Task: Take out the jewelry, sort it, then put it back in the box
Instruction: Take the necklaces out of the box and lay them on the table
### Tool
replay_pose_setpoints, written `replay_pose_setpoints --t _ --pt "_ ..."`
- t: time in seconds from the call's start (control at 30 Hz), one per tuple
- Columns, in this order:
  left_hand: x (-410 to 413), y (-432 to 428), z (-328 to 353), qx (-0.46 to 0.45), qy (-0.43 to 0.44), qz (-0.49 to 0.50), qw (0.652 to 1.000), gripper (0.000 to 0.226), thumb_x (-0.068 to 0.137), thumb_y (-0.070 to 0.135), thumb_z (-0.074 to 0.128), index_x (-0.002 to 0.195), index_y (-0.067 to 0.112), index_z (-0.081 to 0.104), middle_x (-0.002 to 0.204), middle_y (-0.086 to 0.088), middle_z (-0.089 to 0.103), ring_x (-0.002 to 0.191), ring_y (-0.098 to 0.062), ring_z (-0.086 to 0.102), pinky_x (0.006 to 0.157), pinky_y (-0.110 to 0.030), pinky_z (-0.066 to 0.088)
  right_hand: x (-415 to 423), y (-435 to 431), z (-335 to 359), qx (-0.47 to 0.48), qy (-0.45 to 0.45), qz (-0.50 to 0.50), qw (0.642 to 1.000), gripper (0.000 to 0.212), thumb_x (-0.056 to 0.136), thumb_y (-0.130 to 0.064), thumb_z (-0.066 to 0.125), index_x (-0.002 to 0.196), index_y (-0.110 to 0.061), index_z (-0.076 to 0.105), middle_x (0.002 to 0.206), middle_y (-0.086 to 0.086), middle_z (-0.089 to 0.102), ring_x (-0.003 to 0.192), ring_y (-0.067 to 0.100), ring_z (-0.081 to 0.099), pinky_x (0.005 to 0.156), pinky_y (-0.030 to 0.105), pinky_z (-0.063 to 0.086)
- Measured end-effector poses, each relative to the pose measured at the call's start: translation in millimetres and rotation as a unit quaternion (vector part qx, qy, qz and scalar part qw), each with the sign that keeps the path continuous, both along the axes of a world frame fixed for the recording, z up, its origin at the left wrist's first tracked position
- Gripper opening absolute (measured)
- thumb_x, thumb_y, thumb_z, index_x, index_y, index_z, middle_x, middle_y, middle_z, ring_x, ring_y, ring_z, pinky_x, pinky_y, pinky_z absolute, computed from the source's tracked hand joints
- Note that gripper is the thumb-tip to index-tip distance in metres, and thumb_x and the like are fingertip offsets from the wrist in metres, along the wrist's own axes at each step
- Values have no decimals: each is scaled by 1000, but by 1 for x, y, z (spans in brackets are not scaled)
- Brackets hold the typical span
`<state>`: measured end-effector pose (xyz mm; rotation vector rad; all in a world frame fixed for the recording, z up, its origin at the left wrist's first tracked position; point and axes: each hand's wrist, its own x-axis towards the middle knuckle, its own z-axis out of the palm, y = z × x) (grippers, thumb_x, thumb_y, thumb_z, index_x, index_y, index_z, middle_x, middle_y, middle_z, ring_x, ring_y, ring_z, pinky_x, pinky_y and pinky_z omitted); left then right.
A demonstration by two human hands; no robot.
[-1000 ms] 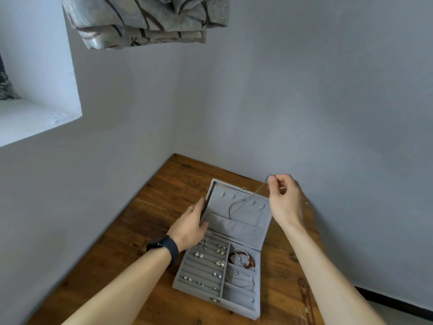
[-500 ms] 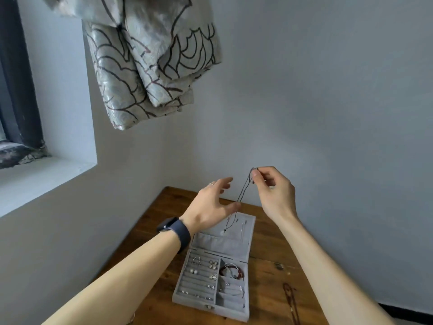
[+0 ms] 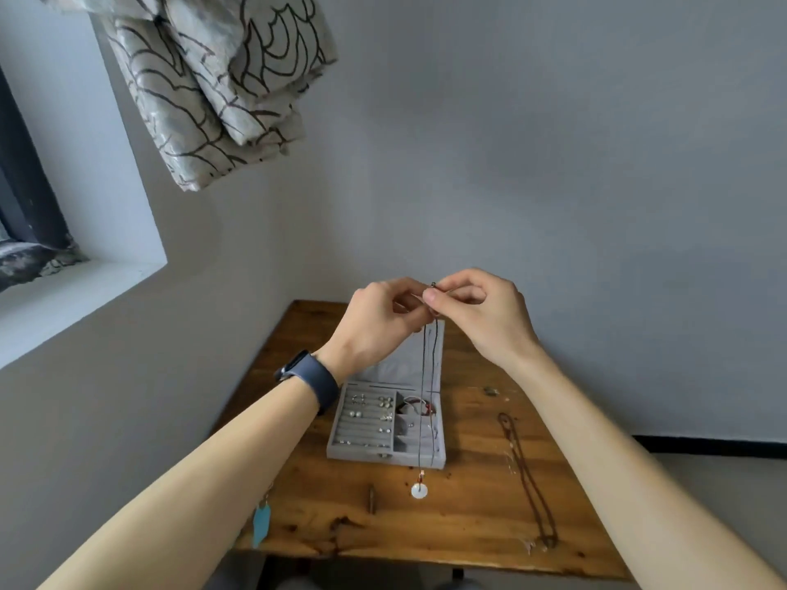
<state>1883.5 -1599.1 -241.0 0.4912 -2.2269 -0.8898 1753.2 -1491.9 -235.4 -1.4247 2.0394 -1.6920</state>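
- One wooden table (image 3: 468, 525) carries the whole scene; only a few pieces lie on it outside the box, so the taking-out stage is judged begun but far from complete
- One grey jewelry box (image 3: 362, 454) stands near the middle of the table, lid raised at the back, most of its contents in place
- Two hands meet above the box: the left hand (image 3: 370, 330) and the right hand (image 3: 485, 317) each pinch the top of a thin cord between thumb and forefinger, the other fingers curled in
- One held necklace (image 3: 427, 398) hangs straight down from that pinch in front of the box, its white disc pendant (image 3: 419, 490) showing just below the front wall; whether the pendant touches the table cannot be told; this is judged the piece now being lifted out
- One brown beaded necklace (image 3: 530, 483) lies stretched on the table, right of the box and apart from it
- One turquoise feather-shaped piece (image 3: 260, 521) lies at the table's left edge, beside the left forearm
- Many small earrings (image 3: 368, 413) sit in the slotted rows of the left compartment, and a red bracelet (image 3: 419, 406) in a right compartment; these are yet to come out, and sorting and return appear not yet started
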Motion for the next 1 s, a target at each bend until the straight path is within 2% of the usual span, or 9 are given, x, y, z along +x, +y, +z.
replay_pose_setpoints --t 0.13,0.2,0.27,0.4,0.5,0.67,0.8,0.9,1.0 --pt "14 19 -13 58 6 -28 998 9 93 26 69 91 18 72 77 3 75 69 -13 73 77 -25 57 15 27 -37 -35 -120 46 991 42 79 -51 74 104 -18 67 101 -5 73 93 3 67 77 20 50" --pt "18 24 -19 83 2 -42 996 12 93 28 69 92 16 72 78 1 75 69 -17 73 78 -32 59 23 37 -67 40 -175 110 978 56 79 -70 60 114 -27 66 116 -11 69 109 3 62 89 29 48" --pt "21 26 -24 99 -4 -48 994 17 94 31 68 92 14 71 80 -1 75 69 -19 73 79 -36 60 29 44 -103 131 -203 176 954 59 80 -77 48 115 -35 68 127 -17 64 123 4 54 102 38 41" --pt "26 20 -24 168 3 -32 985 23 97 31 64 93 8 65 82 -4 76 69 -20 72 72 -37 55 42 54 -156 201 -207 176 941 40 94 -56 52 103 -24 75 122 -22 67 117 -12 52 110 31 32" --pt "29 10 -25 238 41 -18 970 22 97 31 63 94 9 62 82 -3 74 67 -18 69 69 -31 53 47 62 -179 178 -224 140 948 24 100 -31 55 94 -16 74 113 -13 73 113 -1 61 106 29 39" --pt "29 -10 -39 308 83 10 948 23 97 30 63 104 9 66 86 -3 73 69 -16 66 74 -36 53 56 85 -211 160 -238 93 953 23 102 -26 51 103 -14 72 106 -9 74 97 12 68 84 24 50" --pt "23 -28 -67 318 49 45 946 24 97 30 65 103 8 69 88 0 74 67 -11 67 73 -33 54 62 112 -237 137 -304 49 942 20 101 -20 51 102 -8 67 94 7 75 90 21 72 79 34 55" --pt "17 -34 -97 323 8 66 944 21 95 30 67 99 9 70 89 -1 76 68 -9 67 67 -27 54 64 139 -252 127 -336 15 933 19 101 -19 52 107 -11 68 91 8 73 83 21 71 74 30 56" --pt "8 -35 -125 276 -65 70 956 22 95 27 67 102 6 72 91 -4 77 71 -10 69 65 -25 54 64 165 -265 129 -355 -10 926 20 100 -15 54 114 -14 68 89 6 74 81 14 70 73 25 55"
